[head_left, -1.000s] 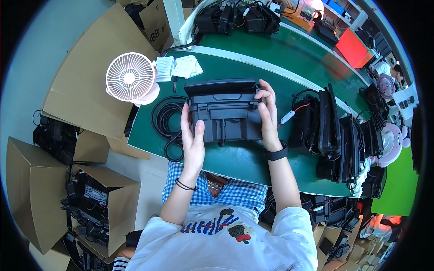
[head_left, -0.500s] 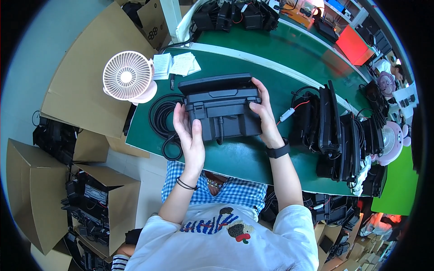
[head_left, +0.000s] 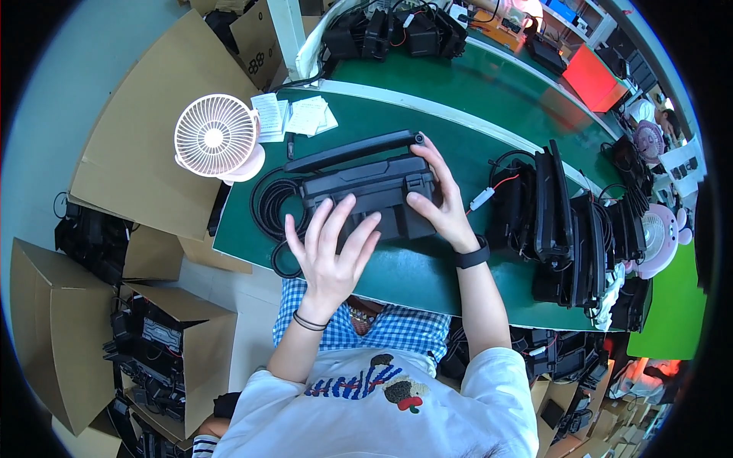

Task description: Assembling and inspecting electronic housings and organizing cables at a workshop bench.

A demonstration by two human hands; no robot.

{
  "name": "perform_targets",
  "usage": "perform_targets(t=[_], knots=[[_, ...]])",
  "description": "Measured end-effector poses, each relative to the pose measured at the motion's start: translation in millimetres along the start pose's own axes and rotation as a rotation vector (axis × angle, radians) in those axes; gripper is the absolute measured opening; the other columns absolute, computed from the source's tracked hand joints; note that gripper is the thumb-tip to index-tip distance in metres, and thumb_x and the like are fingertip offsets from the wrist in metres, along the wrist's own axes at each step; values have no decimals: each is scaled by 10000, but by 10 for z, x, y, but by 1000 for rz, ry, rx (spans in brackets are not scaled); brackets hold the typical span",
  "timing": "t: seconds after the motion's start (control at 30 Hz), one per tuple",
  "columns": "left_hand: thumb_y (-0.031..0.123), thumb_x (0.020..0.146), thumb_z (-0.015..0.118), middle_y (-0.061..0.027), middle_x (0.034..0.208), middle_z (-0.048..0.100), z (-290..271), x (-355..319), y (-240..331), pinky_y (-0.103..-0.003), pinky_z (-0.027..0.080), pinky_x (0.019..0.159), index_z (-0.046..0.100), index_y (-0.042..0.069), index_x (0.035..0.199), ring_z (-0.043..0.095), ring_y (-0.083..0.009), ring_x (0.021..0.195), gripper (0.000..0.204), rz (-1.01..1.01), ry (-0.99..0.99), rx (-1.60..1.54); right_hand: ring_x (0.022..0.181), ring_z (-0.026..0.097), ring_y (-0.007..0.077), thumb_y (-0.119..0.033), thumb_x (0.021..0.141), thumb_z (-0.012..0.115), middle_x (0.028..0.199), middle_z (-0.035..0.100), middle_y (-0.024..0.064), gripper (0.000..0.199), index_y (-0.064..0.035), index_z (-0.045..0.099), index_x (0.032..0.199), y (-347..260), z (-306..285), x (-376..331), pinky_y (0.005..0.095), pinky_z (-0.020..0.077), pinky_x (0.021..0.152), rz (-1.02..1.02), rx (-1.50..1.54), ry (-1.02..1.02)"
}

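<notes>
A black box-shaped plastic device (head_left: 374,195) with a long carry handle along its far side lies on the green workbench (head_left: 427,267) in front of me. My right hand (head_left: 439,200) grips its right end, with fingers up by the handle's end. My left hand (head_left: 330,248) rests flat on its near left face, fingers spread. A coil of black corrugated hose (head_left: 269,210) lies just left of the device.
A pink-white desk fan (head_left: 216,139) and paper slips (head_left: 294,116) sit at the bench's left end. A row of upright black units with wires (head_left: 569,221) stands to the right. More black parts (head_left: 393,34) lie on the far conveyor. Open cardboard boxes (head_left: 153,336) stand on the floor at left.
The device has turned so that its handle now angles up to the right. My left hand has come off the left end and lies flatter on the near face.
</notes>
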State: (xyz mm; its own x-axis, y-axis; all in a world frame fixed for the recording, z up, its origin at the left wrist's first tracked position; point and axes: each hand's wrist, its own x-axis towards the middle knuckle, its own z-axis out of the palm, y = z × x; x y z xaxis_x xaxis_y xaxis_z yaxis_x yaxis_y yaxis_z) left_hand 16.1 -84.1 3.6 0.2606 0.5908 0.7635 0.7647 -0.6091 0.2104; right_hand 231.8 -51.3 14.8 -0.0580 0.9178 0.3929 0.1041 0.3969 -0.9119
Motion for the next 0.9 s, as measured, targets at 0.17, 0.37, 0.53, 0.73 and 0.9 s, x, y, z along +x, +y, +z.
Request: perform_targets(t=[0.17, 0.37, 0.53, 0.73, 0.9], knots=[[336, 775, 751, -96, 1394, 488, -82, 231, -40, -621, 158, 1099, 583, 187, 1286, 474, -283, 1274, 558, -30, -118, -65, 1324, 372, 398, -337, 679, 767, 1501, 265, 196, 634, -166, 578, 1259, -154, 49, -33, 474, 332, 1067, -188, -277, -28], [307, 780, 728, -131, 1309, 556, -64, 250, -92, -552, 254, 1066, 586, 103, 1256, 512, -320, 1214, 537, 55, -90, -70, 1285, 406, 398, -358, 665, 773, 1482, 288, 207, 628, -186, 600, 1244, -142, 58, -20, 485, 315, 1071, -302, -353, -22], [297, 796, 716, -147, 1280, 563, -146, 218, -120, -525, 284, 1047, 586, 70, 1199, 522, -339, 1183, 481, 71, -75, -78, 1275, 432, 351, -441, 675, 793, 1491, 296, 174, 701, -146, 577, 1273, -102, 44, -30, 450, 391, 1012, -272, -255, -26], [191, 831, 707, -274, 1367, 435, 2, -96, -384, -501, 364, 1039, 389, 66, 1353, 473, -414, 1225, 624, 19, 165, -542, 1235, 490, 298, -518, 800, 720, 1508, 288, 122, 895, -125, 282, 1474, -31, 119, -19, 383, 497, 914, -42, 389, 205], [226, 903, 627, -214, 1349, 454, 190, -160, -146, -441, 392, 1037, 355, 137, 1395, 464, -362, 1241, 570, -159, 471, -905, 1386, 324, 293, -722, 780, 587, 1539, 261, 117, 1041, -100, 190, 1515, 138, 237, -36, 456, 292, 1101, 172, 263, -193]])
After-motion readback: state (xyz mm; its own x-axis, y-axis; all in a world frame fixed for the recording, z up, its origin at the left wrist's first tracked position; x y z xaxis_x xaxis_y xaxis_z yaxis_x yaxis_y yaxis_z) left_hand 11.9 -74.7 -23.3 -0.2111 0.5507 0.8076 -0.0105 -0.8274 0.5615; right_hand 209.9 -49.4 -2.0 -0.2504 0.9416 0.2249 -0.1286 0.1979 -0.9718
